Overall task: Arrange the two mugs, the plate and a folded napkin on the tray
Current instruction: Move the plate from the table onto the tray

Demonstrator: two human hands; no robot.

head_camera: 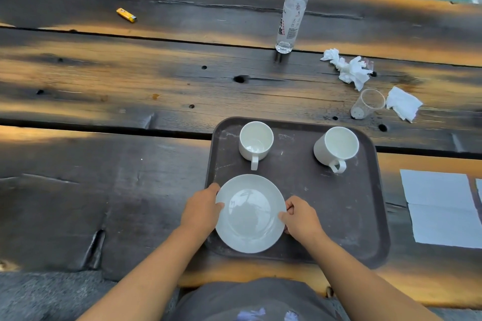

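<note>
A dark brown tray (pixel 347 206) lies on the wooden table in front of me. Two white mugs stand at its far side, one on the left (pixel 256 141) and one on the right (pixel 337 146), both with handles toward me. A white plate (pixel 250 216) is over the tray's near left part. My left hand (pixel 202 210) grips its left rim with the thumb on top. My right hand (pixel 301 216) grips its right rim. A flat white napkin (pixel 440 207) lies unfolded on the table to the right of the tray.
A clear water bottle (pixel 291 18) stands at the far middle. Crumpled tissues (pixel 348 69), a tipped clear plastic cup (pixel 367 104) and another tissue (pixel 403 104) lie beyond the tray at right. A yellow lighter (pixel 126 15) lies far left.
</note>
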